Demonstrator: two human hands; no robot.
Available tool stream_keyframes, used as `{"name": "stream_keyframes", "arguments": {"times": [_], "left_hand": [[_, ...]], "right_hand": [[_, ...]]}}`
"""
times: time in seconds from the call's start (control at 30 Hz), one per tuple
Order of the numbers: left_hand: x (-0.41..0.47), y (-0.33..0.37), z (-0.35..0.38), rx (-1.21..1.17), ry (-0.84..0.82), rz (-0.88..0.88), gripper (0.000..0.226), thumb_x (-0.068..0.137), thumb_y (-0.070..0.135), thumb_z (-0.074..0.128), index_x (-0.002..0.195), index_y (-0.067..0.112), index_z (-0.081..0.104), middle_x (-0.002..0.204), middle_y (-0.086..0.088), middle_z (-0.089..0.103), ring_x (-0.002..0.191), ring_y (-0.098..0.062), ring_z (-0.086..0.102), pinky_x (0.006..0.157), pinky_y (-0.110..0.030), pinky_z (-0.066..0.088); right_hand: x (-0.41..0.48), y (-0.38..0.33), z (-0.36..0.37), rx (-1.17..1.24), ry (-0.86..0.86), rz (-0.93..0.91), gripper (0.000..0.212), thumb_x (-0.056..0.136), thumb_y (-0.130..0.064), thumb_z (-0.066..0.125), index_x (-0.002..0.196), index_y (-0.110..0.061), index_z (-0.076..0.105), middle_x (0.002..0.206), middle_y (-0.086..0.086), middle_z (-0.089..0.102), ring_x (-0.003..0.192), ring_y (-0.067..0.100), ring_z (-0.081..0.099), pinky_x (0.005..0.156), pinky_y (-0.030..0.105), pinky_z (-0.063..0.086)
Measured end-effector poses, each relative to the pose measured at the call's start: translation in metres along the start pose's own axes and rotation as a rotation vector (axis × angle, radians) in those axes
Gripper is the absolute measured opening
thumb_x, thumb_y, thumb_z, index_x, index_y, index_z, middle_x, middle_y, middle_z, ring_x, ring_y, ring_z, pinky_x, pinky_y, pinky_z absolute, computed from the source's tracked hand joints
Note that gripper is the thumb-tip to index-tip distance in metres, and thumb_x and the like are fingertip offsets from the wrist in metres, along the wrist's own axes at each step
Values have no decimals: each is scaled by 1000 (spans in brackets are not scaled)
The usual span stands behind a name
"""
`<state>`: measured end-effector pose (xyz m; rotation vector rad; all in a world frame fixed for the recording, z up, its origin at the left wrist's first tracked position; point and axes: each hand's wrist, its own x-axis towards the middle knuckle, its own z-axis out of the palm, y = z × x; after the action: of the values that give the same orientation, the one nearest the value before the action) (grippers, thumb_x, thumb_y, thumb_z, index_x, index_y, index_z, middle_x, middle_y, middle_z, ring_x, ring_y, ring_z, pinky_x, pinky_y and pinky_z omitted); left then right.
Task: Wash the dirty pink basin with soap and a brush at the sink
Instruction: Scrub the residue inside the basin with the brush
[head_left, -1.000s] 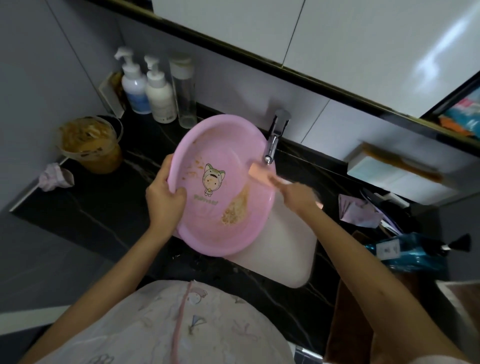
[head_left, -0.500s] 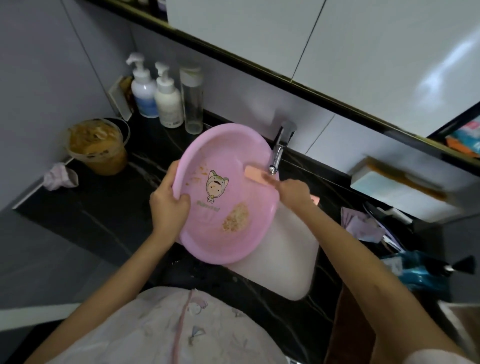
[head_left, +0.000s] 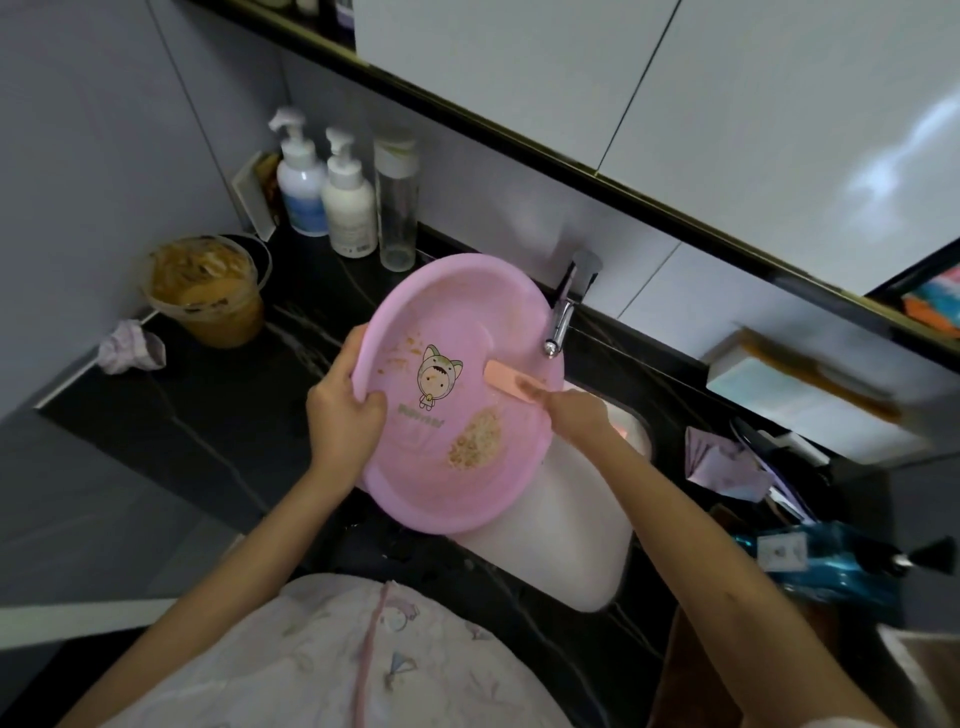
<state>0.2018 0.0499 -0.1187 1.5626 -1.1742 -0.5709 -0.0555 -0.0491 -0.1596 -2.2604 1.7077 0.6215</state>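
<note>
On my feed the pink basin (head_left: 467, 312) sits tilted over the white sink (head_left: 571, 551) — left hand (head_left: 345, 410) curled round its rim at 9 o'clock, right hand (head_left: 576, 415) gripping the peach brush (head_left: 511, 380) against the inside at 3 o'clock — brown gunk (head_left: 475, 439) at 5.

A black veined counter (head_left: 208, 431) runs along the wall, with a white sink (head_left: 571, 545) set into it and a chrome faucet (head_left: 563, 317) standing at the sink's back edge. In the far left corner two white pump bottles (head_left: 301, 192) (head_left: 349, 208) stand side by side, a tall clear bottle (head_left: 396, 208) just right of them and a white holder (head_left: 254, 197) behind them. Nearer, on the left, stands a clear tub (head_left: 208, 291) smeared with brown residue, a crumpled cloth (head_left: 130, 351) beside it at the counter's edge. Right of the sink are a white box (head_left: 789, 395), crumpled pinkish paper (head_left: 722, 462) and a blue bottle (head_left: 831, 561) lying on its side.
</note>
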Motion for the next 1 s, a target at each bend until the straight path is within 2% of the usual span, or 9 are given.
{"name": "stream_keyframes", "arguments": {"times": [0.13, 0.3, 0.43, 0.57, 0.73, 0.8, 0.87, 0.9, 1.0], "left_hand": [[0, 1, 2, 8, -3, 8, 73, 69, -17, 47, 132, 20, 52, 89, 2, 60, 67, 5, 55, 58, -5, 42], [-1, -5, 0, -11, -24, 38, 73, 70, -16, 48, 132, 22, 51, 95, 4, 61, 77, -5, 59, 65, -18, 52], [1, -6, 1, -14, -13, 28, 73, 69, -15, 47, 131, 23, 52, 95, 3, 62, 77, -6, 59, 68, -20, 53], [2, -8, 1, -10, -14, 42, 73, 70, -14, 48, 132, 25, 51, 95, 6, 60, 77, 2, 58, 66, -15, 51], [1, -10, 3, -47, -30, 54, 70, 72, -12, 49, 133, 23, 50, 104, 5, 61, 90, -5, 60, 75, -22, 55], [1, -11, 3, -53, -37, 70, 68, 73, -12, 49, 132, 21, 50, 106, 3, 61, 93, -7, 61, 76, -23, 55], [1, -11, 3, -59, -34, 78, 66, 72, -12, 48, 131, 19, 51, 103, 1, 61, 89, -8, 60, 74, -22, 54], [1, -11, 3, -60, -29, 75, 67, 71, -12, 47, 130, 18, 52, 101, 0, 62, 86, -9, 60, 72, -22, 53], [0, -15, 1, -68, -20, 48, 68, 69, -12, 46, 129, 18, 53, 100, 1, 61, 86, -9, 59, 73, -25, 53]], "right_hand": [[5, 9, -18, -81, 275, 126, 51, 97, -9, 40, 144, -24, 29, 103, 13, 58, 86, 30, 64, 64, 32, 42], [-2, 1, 2, 89, -7, 60, 43, 99, -42, 34, 142, -41, 30, 112, 12, 62, 99, 27, 63, 84, 36, 48], [2, 11, -9, -68, 207, 94, 71, 95, -7, 39, 151, -34, 3, 101, 13, 60, 86, 32, 64, 66, 37, 45], [-30, 2, 21, 19, -7, 58, 69, 98, -14, 31, 148, -42, -7, 94, 13, 55, 83, 26, 60, 64, 31, 39], [-56, -58, 55, 412, -234, 56, 57, 102, -27, 28, 150, -38, -1, 144, 17, 37, 122, 33, 48, 98, 37, 43], [-67, -79, 51, 606, -321, 61, 57, 101, -22, 29, 151, -35, 4, 148, 14, 33, 113, 29, 53, 90, 33, 48], [-82, -94, 37, 828, -416, 34, 54, 101, -23, 31, 151, -32, 13, 134, 9, 47, 74, 13, 52, 59, 21, 46], [-89, -101, 30, 931, -461, 3, 51, 101, -24, 32, 150, -32, 18, 111, 3, 54, 60, 8, 41, 48, 18, 38], [-95, -125, 13, 1226, -529, -33, 43, 101, -31, 37, 143, -39, 32, 66, -5, 36, 47, 7, 28, 37, 17, 27]]}}
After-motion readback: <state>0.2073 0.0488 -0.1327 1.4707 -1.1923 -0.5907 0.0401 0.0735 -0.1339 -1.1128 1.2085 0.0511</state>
